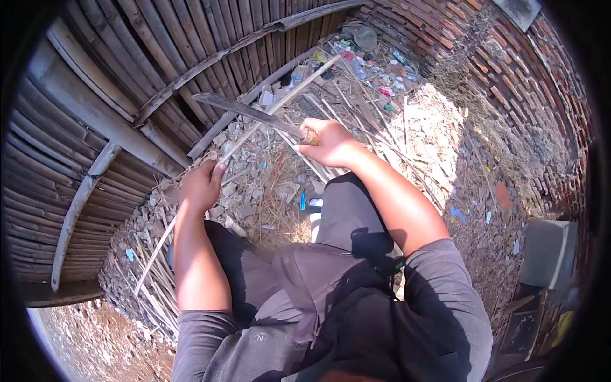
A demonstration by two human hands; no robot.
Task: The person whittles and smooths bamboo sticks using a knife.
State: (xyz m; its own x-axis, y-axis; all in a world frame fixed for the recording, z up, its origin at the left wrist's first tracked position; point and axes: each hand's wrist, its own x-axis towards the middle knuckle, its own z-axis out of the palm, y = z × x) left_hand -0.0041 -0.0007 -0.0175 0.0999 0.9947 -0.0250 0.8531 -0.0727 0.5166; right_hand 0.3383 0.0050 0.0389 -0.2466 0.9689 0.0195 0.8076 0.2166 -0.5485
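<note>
My left hand [201, 186] is closed around a long, thin bamboo strip [240, 141]. The strip slants from beside my left leg up to the rubble farther off. In my right hand [331, 142] is the short handle of a machete [245, 111], fingers wrapped round it. Its dark blade points left and crosses the strip beyond my left hand; whether the two touch, I cannot tell. Between my knees, dry shavings and more bamboo strips [310, 163] lie on the ground.
A bamboo wall [95, 121] stands close on the left, and a brick wall [515, 83] on the right. Rubble [245, 184] covers the ground, with plastic litter [388, 79] toward the far corner. A grey box [546, 251] sits at the right.
</note>
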